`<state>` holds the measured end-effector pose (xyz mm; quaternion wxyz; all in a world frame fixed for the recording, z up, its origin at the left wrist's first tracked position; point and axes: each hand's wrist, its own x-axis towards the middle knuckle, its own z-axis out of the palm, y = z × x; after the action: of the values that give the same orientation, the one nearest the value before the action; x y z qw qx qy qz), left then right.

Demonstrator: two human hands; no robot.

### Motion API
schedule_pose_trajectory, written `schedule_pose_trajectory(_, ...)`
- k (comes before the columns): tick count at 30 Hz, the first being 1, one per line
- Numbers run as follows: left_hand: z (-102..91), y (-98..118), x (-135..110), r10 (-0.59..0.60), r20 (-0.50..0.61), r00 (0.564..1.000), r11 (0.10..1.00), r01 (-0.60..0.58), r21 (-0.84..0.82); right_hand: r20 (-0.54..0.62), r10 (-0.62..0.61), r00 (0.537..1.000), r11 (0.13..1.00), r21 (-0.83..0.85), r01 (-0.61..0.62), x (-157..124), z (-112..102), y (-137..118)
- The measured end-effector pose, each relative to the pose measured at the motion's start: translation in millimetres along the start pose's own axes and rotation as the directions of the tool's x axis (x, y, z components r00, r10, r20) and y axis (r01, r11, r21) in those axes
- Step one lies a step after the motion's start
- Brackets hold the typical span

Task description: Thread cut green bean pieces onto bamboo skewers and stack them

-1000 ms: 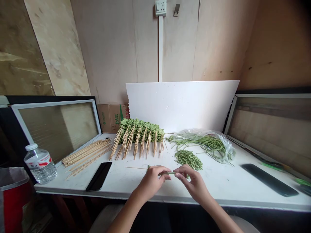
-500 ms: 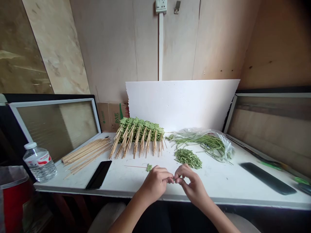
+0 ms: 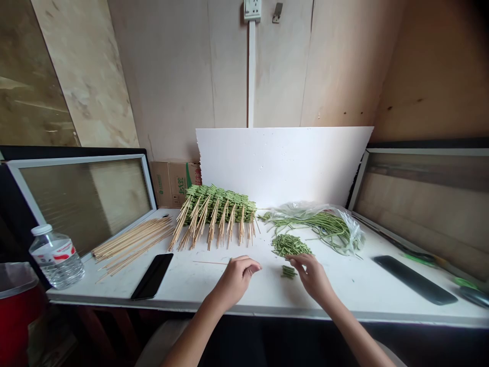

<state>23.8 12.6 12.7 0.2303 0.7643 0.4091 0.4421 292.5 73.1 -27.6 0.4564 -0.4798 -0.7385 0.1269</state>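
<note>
My left hand (image 3: 239, 279) is above the table near the front edge, fingers curled and thumb side turned inward; what it pinches, if anything, is hidden. A single thin bamboo skewer (image 3: 209, 262) lies behind it, its right end hidden by the hand. My right hand (image 3: 310, 275) reaches to the near edge of a pile of short cut green bean pieces (image 3: 288, 245), fingertips drawn together; I cannot make out what is in them. Between my hands, close to the right fingers, is a small neat row of bean pieces (image 3: 289, 271).
Skewered beans (image 3: 219, 201) are stacked at the back, sticks pointing forward. Loose bamboo skewers (image 3: 133, 237), a black phone (image 3: 153, 276) and a water bottle (image 3: 57, 257) are at left. Long beans (image 3: 324, 227) in a plastic bag and a dark flat object (image 3: 414, 279) are at right.
My hands, which met at the fingertips, have parted. The right one moved up to the bean pile and the left one slightly left, covering the skewer's right end. A bean row now shows between them.
</note>
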Motion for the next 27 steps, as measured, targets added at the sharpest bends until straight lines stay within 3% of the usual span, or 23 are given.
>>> schedule_pose_trajectory(5,1.2,4.5,-1.7,-0.032,0.005,0.999,0.997,0.032,0.069,-0.054,0.046,0.997,0.993,-0.110,-0.052,-2.7,3.8,32.6)
schedule_pose_trajectory(10,2.2,5.3,-3.5,-0.044,0.046,0.998,0.997,0.041,0.062,-0.002,0.000,1.000,0.981,-0.194,-0.001,-7.2,10.8,38.4)
schedule_pose_trajectory(15,4.9,-3.4,-2.8,-0.023,0.026,0.999,0.999,0.022,0.046,0.015,0.026,1.000,0.988,-0.155,-0.023,-4.8,7.9,36.4)
schedule_pose_trajectory(19,9.1,-7.8,-0.7,0.010,-0.007,1.000,1.000,-0.010,-0.018,0.055,0.054,0.997,0.998,-0.029,-0.052,-2.5,0.6,7.8)
schedule_pose_trajectory(23,14.0,-3.8,-0.6,0.042,-0.030,0.999,0.998,-0.044,-0.041,0.289,-0.006,0.957,0.963,0.261,-0.073,-7.6,0.0,-40.6)
schedule_pose_trajectory(27,15.6,0.7,-1.7,0.081,-0.042,0.996,0.994,-0.084,-0.065,0.263,-0.099,0.960,0.935,0.355,-0.001,-15.2,7.0,-69.0)
